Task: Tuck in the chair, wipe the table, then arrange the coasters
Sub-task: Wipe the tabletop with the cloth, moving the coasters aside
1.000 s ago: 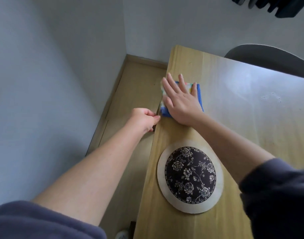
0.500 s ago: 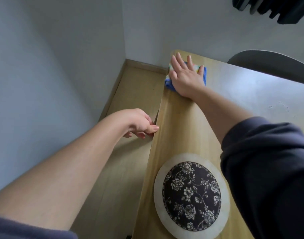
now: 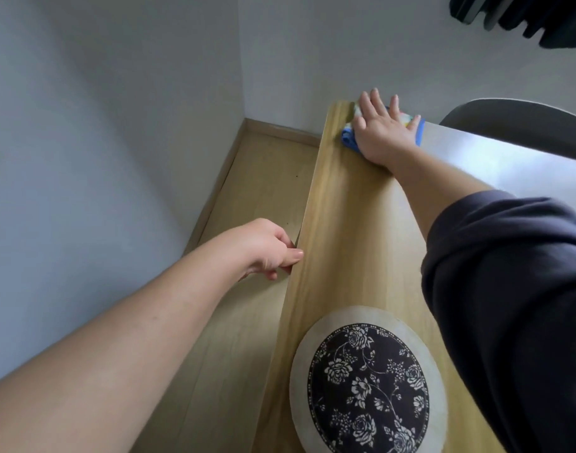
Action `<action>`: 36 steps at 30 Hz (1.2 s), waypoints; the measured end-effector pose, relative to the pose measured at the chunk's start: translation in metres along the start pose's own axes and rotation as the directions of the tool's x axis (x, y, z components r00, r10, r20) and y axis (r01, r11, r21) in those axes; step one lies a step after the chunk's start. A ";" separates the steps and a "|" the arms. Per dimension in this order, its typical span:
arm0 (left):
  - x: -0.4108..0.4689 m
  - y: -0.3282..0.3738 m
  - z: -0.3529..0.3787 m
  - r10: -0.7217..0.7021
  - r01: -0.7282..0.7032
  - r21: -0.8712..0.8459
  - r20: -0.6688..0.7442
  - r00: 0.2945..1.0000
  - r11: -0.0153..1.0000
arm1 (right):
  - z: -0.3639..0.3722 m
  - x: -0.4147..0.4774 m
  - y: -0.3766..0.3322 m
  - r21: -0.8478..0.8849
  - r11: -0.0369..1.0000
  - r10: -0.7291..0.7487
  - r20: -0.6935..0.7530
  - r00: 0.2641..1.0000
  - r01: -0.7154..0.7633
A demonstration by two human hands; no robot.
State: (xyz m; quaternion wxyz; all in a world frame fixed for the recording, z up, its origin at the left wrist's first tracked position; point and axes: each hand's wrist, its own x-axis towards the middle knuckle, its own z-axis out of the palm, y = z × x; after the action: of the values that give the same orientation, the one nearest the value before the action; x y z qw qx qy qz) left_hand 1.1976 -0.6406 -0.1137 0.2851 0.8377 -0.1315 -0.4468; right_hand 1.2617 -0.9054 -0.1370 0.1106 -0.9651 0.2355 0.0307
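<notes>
My right hand (image 3: 383, 132) lies flat, fingers spread, pressing a blue-edged cloth (image 3: 348, 138) onto the far left corner of the light wooden table (image 3: 352, 230). Most of the cloth is hidden under the palm. My left hand (image 3: 267, 250) grips the table's left edge, thumb on top and fingers curled below. A round coaster (image 3: 366, 380), pale rim with a dark floral centre, lies on the near part of the table. The grey chair back (image 3: 515, 125) shows beyond the table's far right side.
Grey walls meet in a corner at the far left. A strip of wooden floor (image 3: 247, 197) runs between the left wall and the table. Dark objects (image 3: 525, 18) hang at the top right.
My right hand has slid the cloth away along the left edge to the far corner. My left hand stays on the table's left edge.
</notes>
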 end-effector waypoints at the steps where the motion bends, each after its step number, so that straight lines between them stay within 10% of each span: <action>1: -0.002 0.000 0.002 0.008 -0.008 -0.002 -0.026 1.000 1.000 | -0.002 -0.005 0.013 0.005 1.000 0.030 -0.003 1.000 -0.030; 12: -0.010 0.003 0.014 -0.007 0.003 -0.023 -0.173 0.985 1.000 | -0.007 -0.041 0.074 0.006 0.918 0.397 -0.038 0.917 -0.397; 24: -0.015 0.008 0.013 -0.056 0.074 0.067 -0.230 0.972 0.995 | 0.020 -0.124 0.009 -0.058 0.954 -0.291 0.042 0.956 0.293; 30: -0.023 0.028 0.021 0.225 0.024 0.520 -0.411 0.884 0.854 | 0.006 -0.161 0.089 -0.073 0.997 0.026 -0.003 1.000 -0.027; 36: -0.004 0.084 0.049 0.356 -0.193 0.616 -0.151 0.922 0.764 | 0.008 -0.157 0.091 -0.070 0.997 0.033 -0.008 0.999 -0.034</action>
State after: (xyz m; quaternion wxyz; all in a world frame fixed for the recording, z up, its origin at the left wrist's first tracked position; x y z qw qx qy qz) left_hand 1.1579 -0.7237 -0.0825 0.0884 0.9065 -0.3473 -0.2232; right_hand 1.0804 -0.9118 -0.1454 0.0755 -0.9643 0.2509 0.0372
